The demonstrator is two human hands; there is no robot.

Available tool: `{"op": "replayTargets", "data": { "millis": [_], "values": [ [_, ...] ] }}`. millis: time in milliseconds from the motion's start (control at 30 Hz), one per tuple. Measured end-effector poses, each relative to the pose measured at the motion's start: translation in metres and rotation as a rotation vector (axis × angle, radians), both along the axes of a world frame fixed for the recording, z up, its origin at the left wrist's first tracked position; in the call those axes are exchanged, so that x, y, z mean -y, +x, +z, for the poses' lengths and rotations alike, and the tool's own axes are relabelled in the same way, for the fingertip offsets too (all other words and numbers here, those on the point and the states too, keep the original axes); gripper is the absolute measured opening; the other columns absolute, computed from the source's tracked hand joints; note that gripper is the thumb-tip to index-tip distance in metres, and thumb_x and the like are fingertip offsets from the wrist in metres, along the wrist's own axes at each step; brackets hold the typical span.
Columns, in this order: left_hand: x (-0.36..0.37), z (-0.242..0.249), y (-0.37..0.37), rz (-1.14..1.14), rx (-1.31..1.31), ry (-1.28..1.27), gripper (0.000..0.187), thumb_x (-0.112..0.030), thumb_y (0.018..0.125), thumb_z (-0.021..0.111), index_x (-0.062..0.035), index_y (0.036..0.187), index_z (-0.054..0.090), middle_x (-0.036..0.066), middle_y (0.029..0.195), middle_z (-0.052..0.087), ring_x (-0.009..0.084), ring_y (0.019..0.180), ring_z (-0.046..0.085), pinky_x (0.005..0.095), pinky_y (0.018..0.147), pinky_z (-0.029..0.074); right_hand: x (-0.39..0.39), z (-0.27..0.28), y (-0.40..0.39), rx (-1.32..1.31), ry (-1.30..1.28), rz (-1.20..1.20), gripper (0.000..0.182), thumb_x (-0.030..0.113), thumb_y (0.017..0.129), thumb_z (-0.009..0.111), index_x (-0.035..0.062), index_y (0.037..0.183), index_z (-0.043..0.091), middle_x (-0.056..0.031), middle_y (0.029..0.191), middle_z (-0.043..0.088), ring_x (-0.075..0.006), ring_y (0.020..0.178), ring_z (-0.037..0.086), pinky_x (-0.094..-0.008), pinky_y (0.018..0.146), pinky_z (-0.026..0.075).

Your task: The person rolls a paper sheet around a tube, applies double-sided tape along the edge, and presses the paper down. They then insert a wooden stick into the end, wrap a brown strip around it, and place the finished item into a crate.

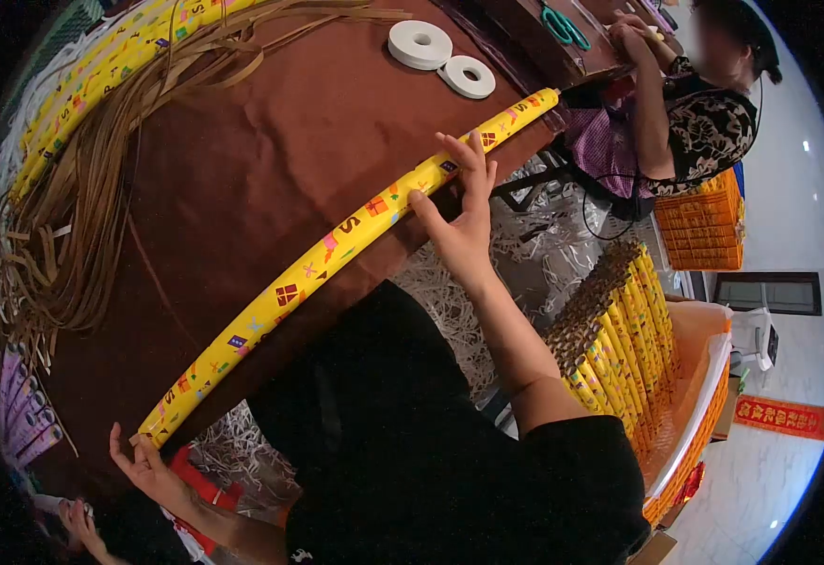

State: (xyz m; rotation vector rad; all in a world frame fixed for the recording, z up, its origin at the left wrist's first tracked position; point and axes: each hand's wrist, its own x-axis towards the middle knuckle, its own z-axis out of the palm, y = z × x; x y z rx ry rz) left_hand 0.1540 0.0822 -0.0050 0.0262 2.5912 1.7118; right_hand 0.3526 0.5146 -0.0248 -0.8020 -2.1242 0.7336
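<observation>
A long yellow wrapping paper roll, printed with gift boxes and letters, lies slantwise along the near edge of the brown-covered table. My left hand is at its lower left end, fingers apart, with fingertips touching that end. Farther along, my right hand rests on the upper part of the roll. Its thumb is against the near side and its fingers are spread over the top. Past my right hand, the roll's far end narrows to a small tip.
Two white tape rolls lie behind the roll. Brown strips and more yellow rolls are at the left. An orange crate of upright yellow rolls stands right. A co-worker sits upper right near green scissors. Another person's hand shows lower left.
</observation>
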Motion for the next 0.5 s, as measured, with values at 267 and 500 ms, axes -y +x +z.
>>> {"op": "replayTargets", "data": {
  "millis": [267, 500],
  "values": [
    [-0.007, 0.004, 0.006, 0.018, 0.002, -0.019, 0.040, -0.013, 0.099, 0.054, -0.0065, 0.136, 0.042, 0.004, 0.091, 0.061, 0.0098, 0.092, 0.053, 0.0250, 0.090, 0.039, -0.004, -0.009, 0.002, -0.106, -0.069, 0.048, 0.069, 0.020, 0.086, 0.068, 0.0091, 0.144, 0.032, -0.0058, 0.144, 0.047, -0.0248, 0.147, 0.017, -0.0491, 0.116, -0.006],
    [-0.013, 0.013, 0.009, -0.039, 0.008, 0.112, 0.038, 0.000, 0.094, 0.053, 0.0011, 0.131, 0.043, 0.002, 0.091, 0.058, 0.0060, 0.084, 0.052, 0.0196, 0.082, 0.041, -0.006, -0.025, -0.001, 0.173, 0.426, -0.037, 0.045, 0.032, 0.103, 0.040, 0.0155, 0.145, 0.042, -0.0021, 0.153, 0.038, -0.0294, 0.148, 0.014, -0.0542, 0.116, -0.007]
  ]
}}
